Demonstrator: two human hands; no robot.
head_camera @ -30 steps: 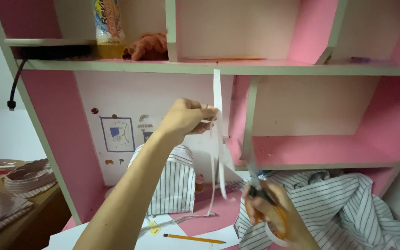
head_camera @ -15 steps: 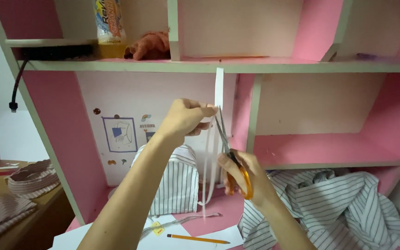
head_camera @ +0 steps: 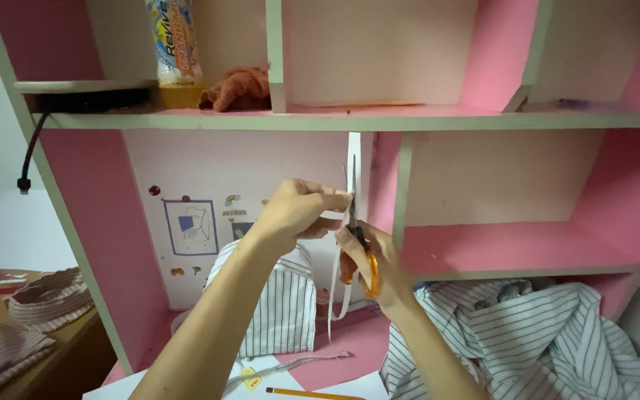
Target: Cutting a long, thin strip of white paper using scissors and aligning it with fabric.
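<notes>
My left hand (head_camera: pixel 299 215) pinches a narrow white paper strip (head_camera: pixel 355 167) that stands upright in front of the pink shelf unit. Thin cut strips of it (head_camera: pixel 341 292) hang down below my hands. My right hand (head_camera: pixel 376 261) grips orange-handled scissors (head_camera: pixel 357 244), their blades pointing up along the strip right next to my left fingertips. Whether the blades are closed on the paper is hard to tell.
A pink and cream shelf unit (head_camera: pixel 350 120) fills the view. A bottle (head_camera: pixel 173 44) and a brown soft toy (head_camera: pixel 237 90) sit on its upper shelf. Striped fabric (head_camera: pixel 527 341) lies at the lower right, a striped bag-like piece (head_camera: pixel 275 307) stands behind my arm, a pencil (head_camera: pixel 312 393) lies below.
My right hand has risen with the scissors from low on the right up to the paper strip, meeting my left hand. The left hand has kept hold of the strip.
</notes>
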